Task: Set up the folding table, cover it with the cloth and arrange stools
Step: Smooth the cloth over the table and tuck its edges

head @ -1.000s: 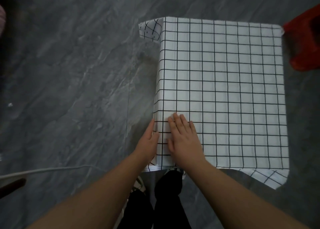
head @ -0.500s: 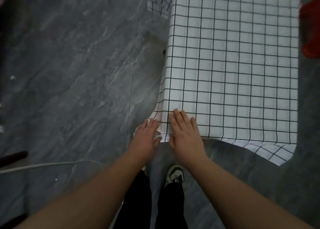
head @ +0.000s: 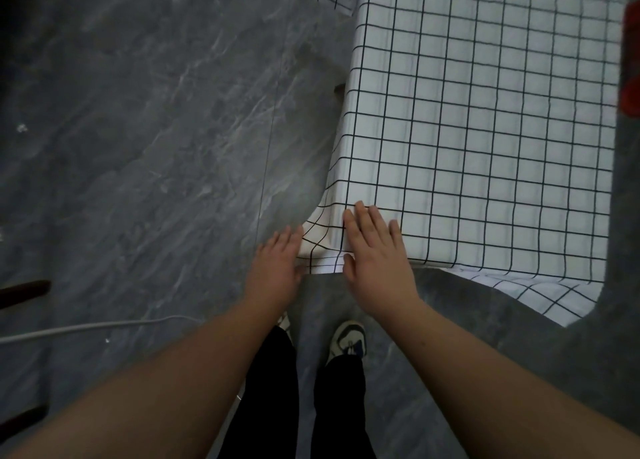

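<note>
Two flat hands are working the near left corner of the white cloth with the black grid (head: 485, 129), which already covers the folding table. Your right hand (head: 377, 261) lies palm down on the tabletop with straight fingers, holding nothing, seemingly to pin the fabric so it cannot slide. Just left of it, your left hand (head: 277, 268) touches the drooping corner flap with loose, uncurled fingers, probably to smooth it down over the edge. Well beyond your right hand, at the picture's right border, a red plastic stool (head: 632, 60) waits on the grey marbled floor (head: 138, 146). By my reckoning the covering is nearly done; the stools remain.
</note>
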